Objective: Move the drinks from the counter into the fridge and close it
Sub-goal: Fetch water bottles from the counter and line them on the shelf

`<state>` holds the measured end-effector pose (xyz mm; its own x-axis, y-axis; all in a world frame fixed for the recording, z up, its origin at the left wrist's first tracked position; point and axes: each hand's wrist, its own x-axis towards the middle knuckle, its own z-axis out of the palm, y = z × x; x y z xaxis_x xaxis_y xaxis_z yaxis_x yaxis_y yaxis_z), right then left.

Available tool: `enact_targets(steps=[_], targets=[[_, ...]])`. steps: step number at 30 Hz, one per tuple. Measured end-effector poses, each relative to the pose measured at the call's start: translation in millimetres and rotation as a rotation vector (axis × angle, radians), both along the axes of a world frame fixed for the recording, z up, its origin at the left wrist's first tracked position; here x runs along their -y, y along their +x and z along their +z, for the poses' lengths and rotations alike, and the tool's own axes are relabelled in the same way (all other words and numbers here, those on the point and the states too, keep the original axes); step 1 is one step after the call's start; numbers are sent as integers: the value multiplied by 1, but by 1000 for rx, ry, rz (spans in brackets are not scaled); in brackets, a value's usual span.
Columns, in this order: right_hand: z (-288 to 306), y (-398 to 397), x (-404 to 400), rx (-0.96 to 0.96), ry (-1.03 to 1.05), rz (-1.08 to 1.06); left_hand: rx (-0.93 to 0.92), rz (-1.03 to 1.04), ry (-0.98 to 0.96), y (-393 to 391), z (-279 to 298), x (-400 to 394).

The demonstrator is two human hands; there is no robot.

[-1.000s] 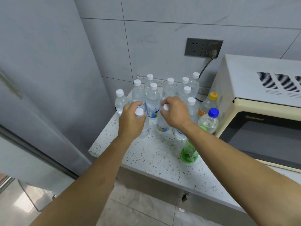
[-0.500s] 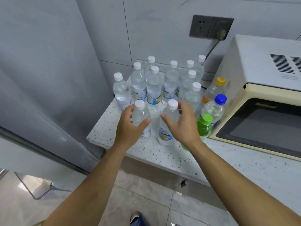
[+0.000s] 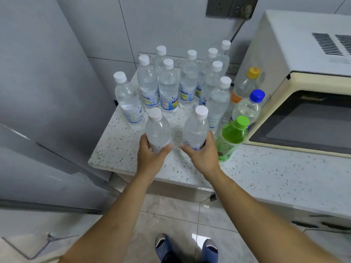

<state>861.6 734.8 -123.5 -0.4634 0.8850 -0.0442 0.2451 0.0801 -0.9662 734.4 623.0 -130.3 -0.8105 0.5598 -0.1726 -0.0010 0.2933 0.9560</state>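
Note:
My left hand grips a clear water bottle with a white cap, lifted above the speckled counter. My right hand grips a second clear water bottle beside it. Both bottles stand upright, tilted slightly toward me. Behind them several more white-capped water bottles crowd the counter's back left corner. A green bottle, a blue-capped bottle and a yellow-capped bottle stand to the right. The grey fridge fills the left side, seen from its side.
A cream microwave occupies the counter on the right, close to the coloured bottles. A wall socket with a plugged cord is above. My feet stand on the tiled floor below the counter edge.
Both hands closed around the two front bottles and pulled them up and toward me, away from the group. The camera tipped downward, bringing the floor and my feet into view.

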Motion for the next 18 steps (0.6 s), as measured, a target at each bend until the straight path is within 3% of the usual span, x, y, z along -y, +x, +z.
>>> enact_targets(steps=[5, 9, 13, 18], targets=[[2, 17, 16, -85, -101, -9, 20, -34, 59, 5, -2, 21], [2, 40, 33, -175, -248, 14, 285, -81, 225, 16, -5, 51], [7, 61, 48, -344, -527, 92, 531, -72, 353, 39, 6, 82], [3, 94, 64, -309, -821, 227, 735, 105, 272, 82, 14, 121]])
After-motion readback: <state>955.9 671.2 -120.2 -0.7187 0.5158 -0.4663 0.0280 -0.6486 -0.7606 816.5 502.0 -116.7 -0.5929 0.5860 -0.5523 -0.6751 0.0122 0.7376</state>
